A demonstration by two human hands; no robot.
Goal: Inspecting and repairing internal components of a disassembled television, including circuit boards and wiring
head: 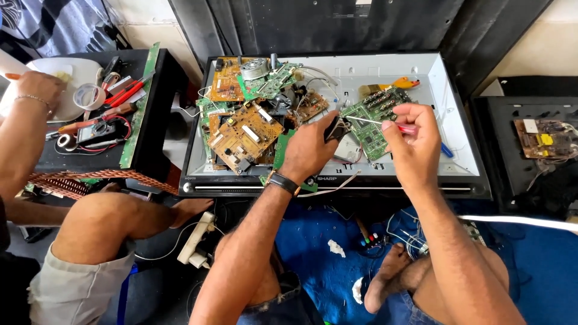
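The left hand (310, 150) lies curled over a small dark part (338, 127) at the middle of the white tray-like back panel (448, 90); its fingers wrap the part, so what the part is cannot be made out. A dark wristband (283, 182) circles the wrist. The right hand (412, 141), just to three o'clock of the left, pinches a thin screwdriver with a red handle (404, 127); its metal shaft runs toward nine o'clock and the tip meets the dark part, though the contact itself is too small to judge. Under both hands lies a green circuit board (376, 117), partly covered by the right hand's fingers. A blue-handled tool (446, 150) shows just at four o'clock of the right hand, mostly hidden.

At nine o'clock of the left hand a brown circuit board (244, 135) rests tilted on a heap of other boards, with a metal motor disc (254, 68) at the heap's twelve o'clock end. A yellow-handled brush (391, 85) lies at twelve o'clock of the green board.

Far at nine o'clock, another person's hand (36, 87) rests on a white plate (75, 69) on a black bench (159, 114) crowded with red-handled tools (126, 91) and a tape roll (88, 96); that person is cut off by the frame edge. At three o'clock a second brown board (545, 138) lies on a dark case, its right end cropped.
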